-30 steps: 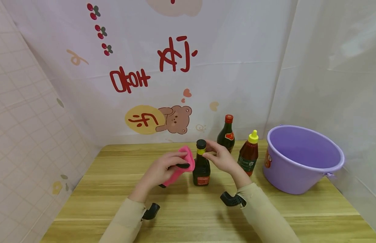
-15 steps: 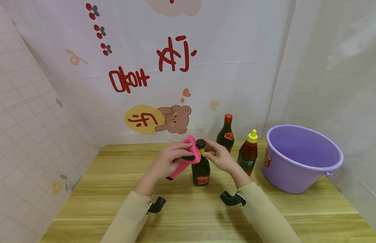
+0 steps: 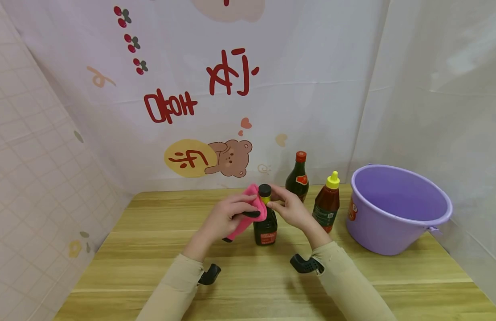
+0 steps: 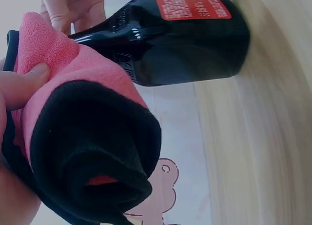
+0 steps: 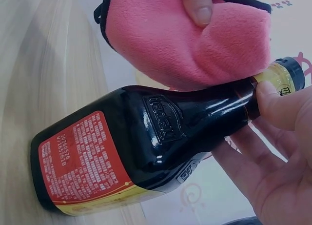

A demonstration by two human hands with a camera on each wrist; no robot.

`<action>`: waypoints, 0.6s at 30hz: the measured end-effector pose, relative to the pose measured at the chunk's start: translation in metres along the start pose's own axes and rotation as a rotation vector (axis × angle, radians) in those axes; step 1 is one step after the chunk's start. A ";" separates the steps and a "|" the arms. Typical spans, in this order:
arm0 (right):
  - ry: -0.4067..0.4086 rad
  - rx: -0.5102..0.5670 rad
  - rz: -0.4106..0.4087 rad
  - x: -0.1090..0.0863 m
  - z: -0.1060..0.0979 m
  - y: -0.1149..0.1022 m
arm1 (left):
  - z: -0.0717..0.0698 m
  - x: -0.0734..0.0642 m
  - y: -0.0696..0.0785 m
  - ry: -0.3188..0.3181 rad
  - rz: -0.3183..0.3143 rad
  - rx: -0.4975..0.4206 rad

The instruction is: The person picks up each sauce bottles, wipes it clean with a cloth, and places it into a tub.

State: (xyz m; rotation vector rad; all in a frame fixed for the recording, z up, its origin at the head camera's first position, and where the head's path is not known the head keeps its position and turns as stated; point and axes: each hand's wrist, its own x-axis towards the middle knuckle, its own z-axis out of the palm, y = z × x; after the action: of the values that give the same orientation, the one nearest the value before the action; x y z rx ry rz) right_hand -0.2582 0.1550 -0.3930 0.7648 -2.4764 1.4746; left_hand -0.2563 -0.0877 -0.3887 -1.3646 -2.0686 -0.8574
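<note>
A dark sauce bottle (image 3: 266, 232) with a black cap and a red label stands upright on the wooden table. My right hand (image 3: 289, 207) holds its neck from the right, thumb in front just under the yellow band, as the right wrist view shows on the bottle (image 5: 161, 132). In my left hand (image 3: 227, 216) is a bunched pink cloth (image 3: 248, 218) with black edging, pinched between thumb and fingers. The cloth (image 5: 195, 44) lies against the left side of the bottle's neck and shoulder. From the left wrist, the folded cloth (image 4: 92, 122) covers part of the neck.
Behind the right hand stands a green bottle (image 3: 298, 180) with a red cap. A red sauce squeeze bottle (image 3: 327, 205) with a yellow nozzle is to its right, beside a purple bucket (image 3: 386, 232). A printed white curtain (image 3: 320, 111) hangs behind the table (image 3: 159, 232).
My left hand has brought the pink cloth right and up onto the bottle's neck, then slid it slightly down. The right hand keeps its grip on the neck; the bottle stays in place.
</note>
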 end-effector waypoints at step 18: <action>0.005 -0.003 -0.002 -0.001 0.002 0.002 | 0.005 -0.017 -0.009 -0.179 -0.050 -0.053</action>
State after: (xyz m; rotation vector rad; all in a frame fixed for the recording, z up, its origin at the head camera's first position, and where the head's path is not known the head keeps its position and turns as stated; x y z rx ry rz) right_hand -0.2582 0.1545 -0.3963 0.7624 -2.4725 1.4699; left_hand -0.2585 -0.0967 -0.4064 -1.4705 -2.2381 -0.8427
